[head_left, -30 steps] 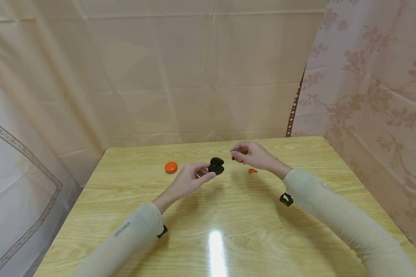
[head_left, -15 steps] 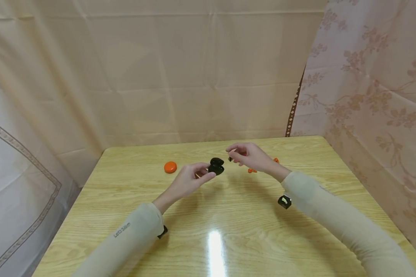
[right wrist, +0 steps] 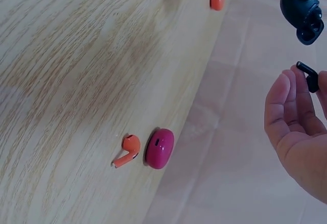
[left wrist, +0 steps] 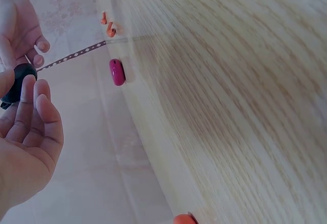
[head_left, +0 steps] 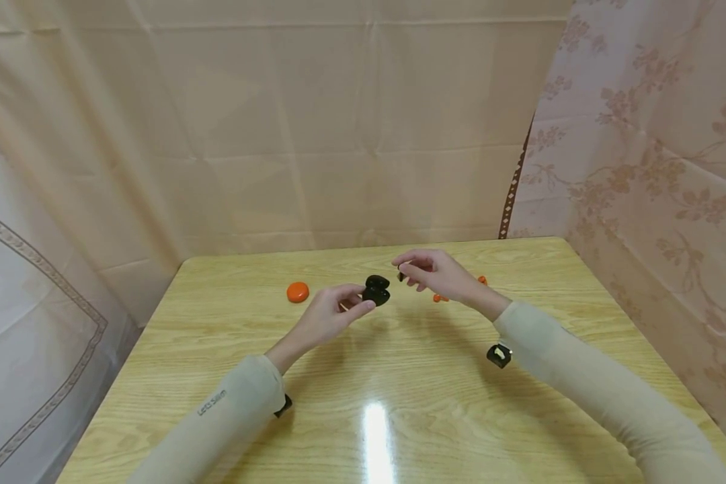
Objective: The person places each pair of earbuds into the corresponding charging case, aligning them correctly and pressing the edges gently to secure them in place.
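Above the table, my left hand [head_left: 329,314] holds a black earbud case [head_left: 376,296] between thumb and fingers, its lid raised. To the right of the case, my right hand [head_left: 438,272] pinches a black earbud [right wrist: 309,76], its stem pointing toward the case; a small gap separates the two. Two orange earbuds [head_left: 440,298] lie on the table near the right hand. A magenta earbud case [right wrist: 160,148] rests beside one orange earbud [right wrist: 129,150] in the right wrist view; the right hand hides most of it from the head view.
An orange round case [head_left: 298,292] sits on the wooden table [head_left: 339,417] left of the hands. Behind the far edge hangs a beige curtain [head_left: 339,134]. A flowered curtain [head_left: 659,161] hangs at the right.
My right hand has moved slightly left with the black earbud, closer to the case. The left hand and case have stayed nearly still.
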A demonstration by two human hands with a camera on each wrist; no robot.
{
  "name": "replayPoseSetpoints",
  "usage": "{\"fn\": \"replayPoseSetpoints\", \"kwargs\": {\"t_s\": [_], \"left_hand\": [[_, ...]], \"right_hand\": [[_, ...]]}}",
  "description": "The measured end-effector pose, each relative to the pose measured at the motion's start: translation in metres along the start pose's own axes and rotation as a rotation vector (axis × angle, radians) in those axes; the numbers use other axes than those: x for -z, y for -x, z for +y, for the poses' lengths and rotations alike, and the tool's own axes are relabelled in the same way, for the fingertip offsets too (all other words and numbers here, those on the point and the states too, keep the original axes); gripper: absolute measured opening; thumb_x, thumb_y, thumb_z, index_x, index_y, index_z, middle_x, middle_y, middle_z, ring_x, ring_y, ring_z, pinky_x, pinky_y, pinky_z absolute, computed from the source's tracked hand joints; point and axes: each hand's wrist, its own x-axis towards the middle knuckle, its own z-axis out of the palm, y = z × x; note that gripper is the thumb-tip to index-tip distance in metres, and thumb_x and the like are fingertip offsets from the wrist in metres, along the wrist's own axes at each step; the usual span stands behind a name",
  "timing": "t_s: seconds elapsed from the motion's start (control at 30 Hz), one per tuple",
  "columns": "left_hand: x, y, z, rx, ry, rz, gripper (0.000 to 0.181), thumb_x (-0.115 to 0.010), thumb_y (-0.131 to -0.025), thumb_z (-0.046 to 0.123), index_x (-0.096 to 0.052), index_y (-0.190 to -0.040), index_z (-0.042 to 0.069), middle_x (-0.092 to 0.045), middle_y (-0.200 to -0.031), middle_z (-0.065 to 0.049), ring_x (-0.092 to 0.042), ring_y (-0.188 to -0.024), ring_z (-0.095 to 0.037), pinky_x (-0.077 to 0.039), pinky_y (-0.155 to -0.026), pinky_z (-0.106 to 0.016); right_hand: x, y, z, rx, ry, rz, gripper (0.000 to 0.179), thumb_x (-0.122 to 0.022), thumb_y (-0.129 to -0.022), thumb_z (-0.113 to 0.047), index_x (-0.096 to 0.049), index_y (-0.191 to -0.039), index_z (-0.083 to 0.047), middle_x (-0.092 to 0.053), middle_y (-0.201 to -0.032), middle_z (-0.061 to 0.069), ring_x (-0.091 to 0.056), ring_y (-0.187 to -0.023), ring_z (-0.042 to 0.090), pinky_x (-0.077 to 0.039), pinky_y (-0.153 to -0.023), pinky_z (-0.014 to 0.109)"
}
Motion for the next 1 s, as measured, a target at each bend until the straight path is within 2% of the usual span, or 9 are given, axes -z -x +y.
{"fn": "replayPoseSetpoints", "kwargs": {"t_s": [0.23, 0.5, 0.67, 0.8, 0.9, 1.0], "left_hand": [[0.002, 0.000, 0.002, 0.015, 0.008, 0.014, 0.042, -0.070, -0.098, 0.037, -0.069, -0.126, 0.006, -0.072, -0.090, 0.003, -0.068, -0.084, -0.037, -0.055, -0.066, -0.035], [0.002, -0.001, 0.004, 0.016, 0.008, 0.006, 0.041, -0.070, -0.098, 0.035, -0.069, -0.125, 0.005, -0.073, -0.092, -0.004, -0.068, -0.084, -0.039, -0.055, -0.066, -0.035], [0.001, -0.001, 0.004, 0.015, 0.002, 0.006, 0.040, -0.070, -0.098, 0.035, -0.069, -0.125, 0.005, -0.074, -0.093, -0.007, -0.068, -0.084, -0.038, -0.055, -0.066, -0.034], [0.000, -0.001, 0.004, 0.008, 0.005, 0.003, 0.039, -0.070, -0.098, 0.033, -0.069, -0.125, 0.005, -0.074, -0.094, -0.010, -0.068, -0.084, -0.038, -0.055, -0.066, -0.033], [0.000, -0.001, 0.005, 0.001, 0.004, 0.006, 0.038, -0.070, -0.098, 0.033, -0.069, -0.124, 0.005, -0.074, -0.092, -0.006, -0.068, -0.083, -0.038, -0.055, -0.065, -0.033], [0.001, -0.002, 0.006, -0.007, 0.000, 0.010, 0.037, -0.070, -0.098, 0.033, -0.070, -0.124, 0.006, -0.073, -0.090, 0.000, -0.068, -0.083, -0.037, -0.055, -0.065, -0.033]], "right_hand": [[-0.001, 0.002, -0.004, -0.003, 0.010, -0.002, 0.034, -0.060, -0.105, -0.028, -0.063, -0.133, -0.008, -0.070, -0.107, 0.013, -0.067, -0.092, 0.025, -0.059, -0.077, 0.039], [-0.001, 0.003, -0.009, -0.020, 0.019, 0.005, 0.035, -0.067, -0.100, -0.025, -0.064, -0.132, -0.009, -0.070, -0.099, 0.008, -0.067, -0.088, 0.026, -0.058, -0.079, 0.048], [-0.001, 0.004, -0.009, -0.032, 0.035, 0.010, 0.037, -0.068, -0.100, -0.026, -0.063, -0.133, -0.008, -0.070, -0.099, 0.008, -0.067, -0.088, 0.025, -0.058, -0.078, 0.041], [-0.002, 0.006, -0.011, -0.036, 0.029, 0.017, 0.037, -0.068, -0.100, -0.025, -0.063, -0.133, -0.008, -0.070, -0.100, 0.008, -0.067, -0.088, 0.024, -0.058, -0.079, 0.044], [-0.002, 0.007, -0.013, -0.033, 0.018, 0.019, 0.035, -0.069, -0.100, -0.025, -0.065, -0.131, -0.009, -0.070, -0.100, 0.008, -0.068, -0.088, 0.025, -0.058, -0.078, 0.045], [-0.002, 0.008, -0.014, -0.027, 0.013, 0.018, 0.034, -0.070, -0.099, -0.027, -0.066, -0.128, -0.010, -0.070, -0.100, 0.007, -0.068, -0.086, 0.025, -0.058, -0.076, 0.039]]}}
